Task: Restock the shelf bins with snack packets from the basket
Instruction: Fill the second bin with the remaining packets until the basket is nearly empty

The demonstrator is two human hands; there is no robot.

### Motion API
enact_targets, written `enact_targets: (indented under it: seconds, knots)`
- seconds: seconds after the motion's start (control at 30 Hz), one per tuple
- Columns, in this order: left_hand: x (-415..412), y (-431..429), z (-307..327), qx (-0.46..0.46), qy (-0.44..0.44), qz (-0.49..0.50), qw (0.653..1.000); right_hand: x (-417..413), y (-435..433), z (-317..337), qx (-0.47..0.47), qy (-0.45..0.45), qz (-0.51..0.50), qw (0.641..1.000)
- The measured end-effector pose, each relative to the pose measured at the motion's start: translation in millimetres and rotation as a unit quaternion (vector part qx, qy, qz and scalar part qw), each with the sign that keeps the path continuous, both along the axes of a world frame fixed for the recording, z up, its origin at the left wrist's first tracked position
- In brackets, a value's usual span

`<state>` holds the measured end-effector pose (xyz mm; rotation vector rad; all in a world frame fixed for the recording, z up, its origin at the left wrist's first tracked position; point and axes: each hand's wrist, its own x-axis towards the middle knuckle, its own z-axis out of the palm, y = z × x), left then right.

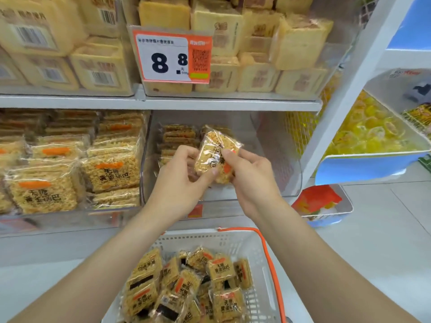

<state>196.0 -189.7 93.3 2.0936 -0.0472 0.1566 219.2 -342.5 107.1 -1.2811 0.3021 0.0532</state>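
Observation:
Both hands hold clear-wrapped rice-crisp snack packets (213, 157) in front of the nearly bare clear shelf bin (275, 159) on the lower shelf. My left hand (180, 178) grips them from the lower left, thumb on the front. My right hand (249, 176) pinches them from the right, thumb on top. A short stack of the same packets (178, 138) stands at the back left of that bin. Below, the white basket (235, 241) with an orange handle holds several more packets (186, 285).
The bin to the left (70, 164) is full of the same packets. The upper shelf carries pale cake packs behind a price tag (172, 58). A white upright (345, 108) bounds the shelf on the right, with bins of yellow sweets (370, 134) beyond.

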Motion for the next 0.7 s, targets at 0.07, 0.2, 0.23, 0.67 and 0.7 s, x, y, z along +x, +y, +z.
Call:
enact_targets:
  seconds: [0.07,0.2,0.23,0.67,0.7]
  knots:
    - [-2.8,-2.0,4.0,0.024,-0.015,0.007,1.0,-2.7,3.0,-3.5,-0.081,0.001,0.028,0.996]
    - [-16.8,-1.5,9.9,0.063,-0.051,-0.009,0.997,-12.6,5.5,7.7,-0.229,-0.112,0.086,0.963]
    - [-21.2,-0.6,10.3,0.079,-0.044,-0.012,0.996,-15.8,2.1,10.9,-0.271,-0.142,0.076,0.949]
    - [-31.9,11.8,-14.2,0.467,0.092,-0.129,0.87,0.9,-39.8,-12.2,-0.69,-0.147,0.153,0.692]
    - [-30.8,10.0,-15.7,0.476,0.087,-0.126,0.866,4.0,-34.0,-15.5,-0.697,-0.141,0.165,0.684]
